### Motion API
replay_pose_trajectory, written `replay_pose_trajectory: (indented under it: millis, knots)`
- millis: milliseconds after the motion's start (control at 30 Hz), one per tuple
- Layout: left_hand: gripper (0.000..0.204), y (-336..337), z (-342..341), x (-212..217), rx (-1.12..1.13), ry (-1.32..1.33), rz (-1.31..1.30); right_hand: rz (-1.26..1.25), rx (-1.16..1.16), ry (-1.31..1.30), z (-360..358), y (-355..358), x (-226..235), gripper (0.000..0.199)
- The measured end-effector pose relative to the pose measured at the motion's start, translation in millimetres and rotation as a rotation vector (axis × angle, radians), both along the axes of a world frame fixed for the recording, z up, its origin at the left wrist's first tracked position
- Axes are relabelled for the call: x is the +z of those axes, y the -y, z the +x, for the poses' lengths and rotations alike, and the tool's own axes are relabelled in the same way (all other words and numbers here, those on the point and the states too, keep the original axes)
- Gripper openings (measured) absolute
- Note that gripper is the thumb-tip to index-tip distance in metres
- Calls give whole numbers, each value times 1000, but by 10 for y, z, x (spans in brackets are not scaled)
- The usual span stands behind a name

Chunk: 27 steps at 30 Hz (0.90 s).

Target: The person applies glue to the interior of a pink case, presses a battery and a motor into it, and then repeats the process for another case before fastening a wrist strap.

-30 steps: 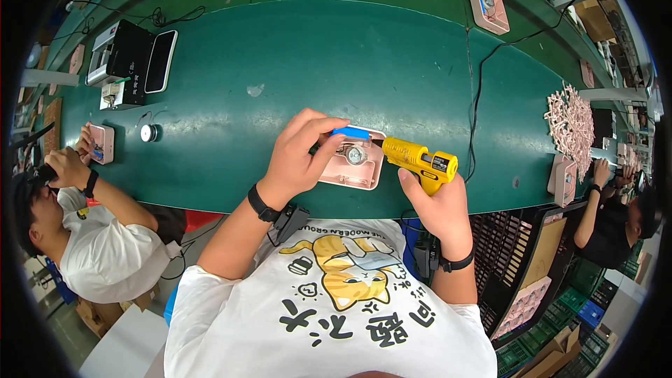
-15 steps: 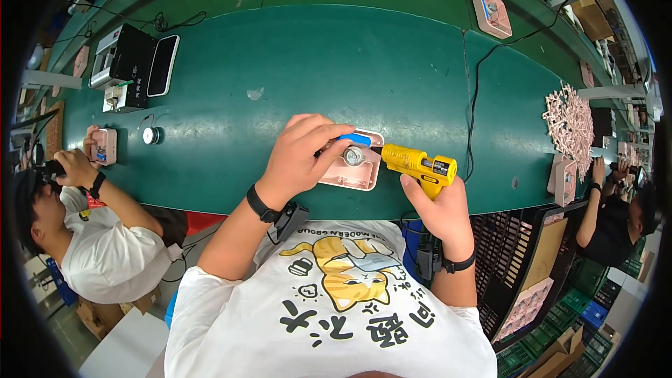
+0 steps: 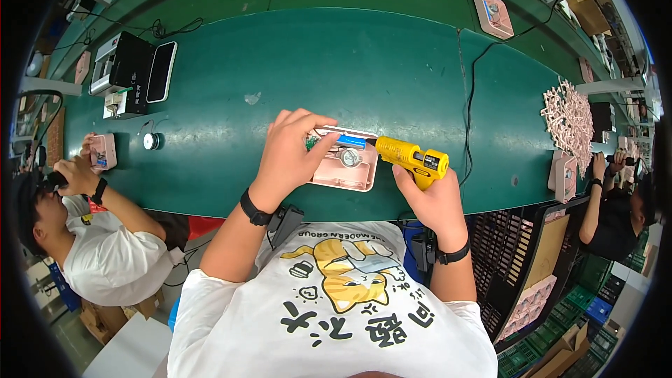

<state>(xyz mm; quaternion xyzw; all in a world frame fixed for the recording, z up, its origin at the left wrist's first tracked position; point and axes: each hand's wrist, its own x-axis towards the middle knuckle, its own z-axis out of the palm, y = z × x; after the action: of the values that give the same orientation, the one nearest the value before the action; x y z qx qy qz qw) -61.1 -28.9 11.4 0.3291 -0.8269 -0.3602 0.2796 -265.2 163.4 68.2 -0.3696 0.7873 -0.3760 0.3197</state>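
Note:
A shallow pink plastic case (image 3: 343,184) lies open side up on the green table in front of me. Inside it are a blue cylindrical battery (image 3: 352,141) along the far wall, a round silvery part (image 3: 350,158) nearer me, and a bit of green circuit board at the left end. My left hand (image 3: 297,150) grips the case's left end, its fingers over the far rim and its thumb beside the battery. My right hand (image 3: 432,196) is wrapped round a yellow hot glue gun (image 3: 411,156). The gun's dark nozzle meets the case's right end, close to the battery.
At the left stand a black machine (image 3: 124,63), a phone-like slab (image 3: 162,71) and a small round part (image 3: 151,141). A heap of pink pieces (image 3: 568,122) lies right. A black cable (image 3: 470,105) crosses the table. Co-workers sit on both sides with pink cases.
My left hand has slid left, its fingertips off the battery, which now shows more fully inside the case. The glue gun and case have shifted slightly left.

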Motion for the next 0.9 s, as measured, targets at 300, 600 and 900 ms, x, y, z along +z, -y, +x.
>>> replay_pose_trajectory:
  millis: [300, 600, 900]
  knots:
    - [13, 153, 82, 38, -129, 126, 198, -57, 60, -154, 9, -97, -100, 28]
    - [11, 156, 111, 60, -147, 119, 216, -13, 45, -57, 28, -33, -49, 29]
    - [18, 127, 207, 29, -217, 140, 149, -22, 45, -44, 92, 13, 73, 27]
